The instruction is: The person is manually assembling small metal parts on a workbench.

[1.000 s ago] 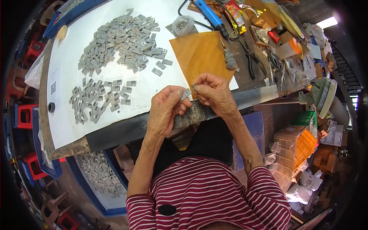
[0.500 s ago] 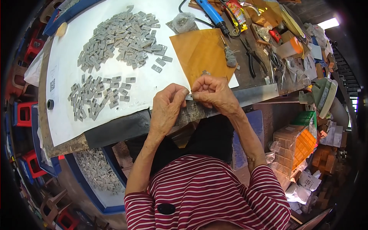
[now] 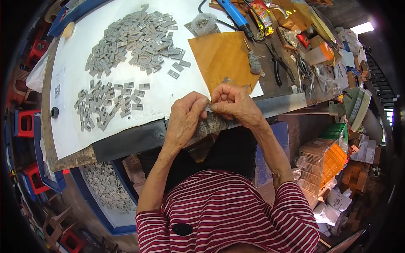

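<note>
Small grey piece (image 3: 208, 108) is pinched between the closed fingertips of left hand (image 3: 185, 118) and right hand (image 3: 234, 105), close to the table edge (image 3: 126, 141), probably for steady fitting, while loose grey pieces (image 3: 109, 103) lie beyond the left hand.

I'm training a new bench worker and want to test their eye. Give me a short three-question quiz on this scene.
1. True or false: both hands pinch one small grey piece at the bench edge.
2. The orange sheet lies: A) left of the grey piles, B) right of them, C) under them?
3. What colour is the handled tool at the top?

Key:
1. True: left hand, right hand, small grey piece.
2. B: orange sheet, grey piles.
3. Blue: tool.
</note>
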`<state>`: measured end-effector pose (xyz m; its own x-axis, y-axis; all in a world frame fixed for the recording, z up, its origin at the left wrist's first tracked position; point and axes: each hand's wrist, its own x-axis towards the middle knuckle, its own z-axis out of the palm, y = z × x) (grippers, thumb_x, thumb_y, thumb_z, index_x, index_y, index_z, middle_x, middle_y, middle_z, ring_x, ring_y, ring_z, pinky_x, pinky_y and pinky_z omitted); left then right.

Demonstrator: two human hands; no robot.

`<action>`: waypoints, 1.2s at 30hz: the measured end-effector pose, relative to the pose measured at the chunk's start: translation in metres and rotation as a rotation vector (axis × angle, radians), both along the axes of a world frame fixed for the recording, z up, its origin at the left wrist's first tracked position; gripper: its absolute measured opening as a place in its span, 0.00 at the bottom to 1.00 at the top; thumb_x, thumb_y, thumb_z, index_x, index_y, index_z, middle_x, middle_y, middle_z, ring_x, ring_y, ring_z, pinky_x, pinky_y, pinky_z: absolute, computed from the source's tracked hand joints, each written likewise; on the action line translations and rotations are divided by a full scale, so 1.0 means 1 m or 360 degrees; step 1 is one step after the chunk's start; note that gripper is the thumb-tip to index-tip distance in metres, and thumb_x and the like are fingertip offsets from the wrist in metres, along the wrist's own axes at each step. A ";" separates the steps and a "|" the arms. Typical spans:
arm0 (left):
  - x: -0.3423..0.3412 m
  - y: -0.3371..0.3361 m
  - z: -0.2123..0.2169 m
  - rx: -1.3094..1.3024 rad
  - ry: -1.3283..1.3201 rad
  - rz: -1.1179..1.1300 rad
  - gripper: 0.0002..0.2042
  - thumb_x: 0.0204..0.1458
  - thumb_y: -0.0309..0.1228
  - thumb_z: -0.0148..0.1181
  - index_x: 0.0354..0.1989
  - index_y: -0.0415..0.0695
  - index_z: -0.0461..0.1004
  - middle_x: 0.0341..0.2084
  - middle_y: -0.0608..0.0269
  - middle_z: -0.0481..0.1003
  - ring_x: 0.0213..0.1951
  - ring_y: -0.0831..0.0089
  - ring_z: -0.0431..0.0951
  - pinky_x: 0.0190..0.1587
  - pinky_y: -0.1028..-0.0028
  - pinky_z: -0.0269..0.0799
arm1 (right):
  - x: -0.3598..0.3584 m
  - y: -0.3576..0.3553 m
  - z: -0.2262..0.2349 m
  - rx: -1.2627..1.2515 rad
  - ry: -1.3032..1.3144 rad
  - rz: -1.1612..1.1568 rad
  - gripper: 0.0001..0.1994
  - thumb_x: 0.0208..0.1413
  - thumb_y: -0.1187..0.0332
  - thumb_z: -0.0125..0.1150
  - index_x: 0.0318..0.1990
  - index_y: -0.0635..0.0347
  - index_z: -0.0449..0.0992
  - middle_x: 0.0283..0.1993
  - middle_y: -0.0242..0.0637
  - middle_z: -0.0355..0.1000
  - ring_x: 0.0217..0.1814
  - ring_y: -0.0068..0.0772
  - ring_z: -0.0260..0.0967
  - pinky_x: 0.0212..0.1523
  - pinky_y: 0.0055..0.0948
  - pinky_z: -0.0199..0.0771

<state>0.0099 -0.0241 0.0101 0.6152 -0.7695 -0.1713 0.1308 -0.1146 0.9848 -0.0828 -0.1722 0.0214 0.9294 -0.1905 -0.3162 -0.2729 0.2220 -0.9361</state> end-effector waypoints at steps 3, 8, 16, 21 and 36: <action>0.001 0.001 -0.001 0.0011 -0.0004 -0.0014 0.11 0.55 0.33 0.49 0.30 0.37 0.73 0.14 0.69 0.67 0.19 0.83 0.62 0.22 0.81 0.57 | 0.001 0.003 -0.003 0.0000 -0.0015 -0.0013 0.07 0.47 0.78 0.58 0.33 0.63 0.67 0.20 0.25 0.63 0.17 0.11 0.57 0.15 0.11 0.53; 0.002 0.004 0.001 -0.0051 -0.0057 0.0029 0.10 0.55 0.31 0.50 0.32 0.37 0.73 0.15 0.67 0.68 0.21 0.82 0.65 0.24 0.80 0.61 | 0.006 0.011 -0.001 0.0162 -0.0063 -0.0189 0.05 0.45 0.78 0.57 0.31 0.63 0.68 0.21 0.24 0.64 0.18 0.11 0.56 0.16 0.12 0.53; 0.013 0.023 0.005 -0.0027 -0.0803 -0.0098 0.10 0.47 0.23 0.58 0.39 0.37 0.73 0.25 0.62 0.74 0.27 0.79 0.71 0.31 0.80 0.67 | 0.016 0.008 0.000 -0.0004 -0.0063 -0.0053 0.05 0.46 0.77 0.57 0.32 0.63 0.70 0.21 0.24 0.64 0.19 0.10 0.56 0.17 0.11 0.53; 0.014 0.030 -0.002 -0.0019 -0.1053 0.0074 0.10 0.46 0.22 0.59 0.38 0.37 0.73 0.25 0.59 0.75 0.25 0.77 0.73 0.29 0.79 0.68 | 0.023 0.012 -0.007 0.0068 -0.0110 0.0013 0.05 0.47 0.75 0.58 0.33 0.64 0.71 0.22 0.25 0.65 0.19 0.11 0.58 0.19 0.12 0.56; 0.018 0.039 -0.002 0.0074 -0.0983 0.0234 0.09 0.46 0.22 0.59 0.37 0.35 0.73 0.23 0.60 0.75 0.23 0.78 0.71 0.27 0.79 0.68 | 0.033 0.028 -0.015 0.0355 -0.0198 -0.0065 0.07 0.54 0.74 0.54 0.38 0.69 0.70 0.26 0.31 0.67 0.25 0.17 0.64 0.24 0.15 0.66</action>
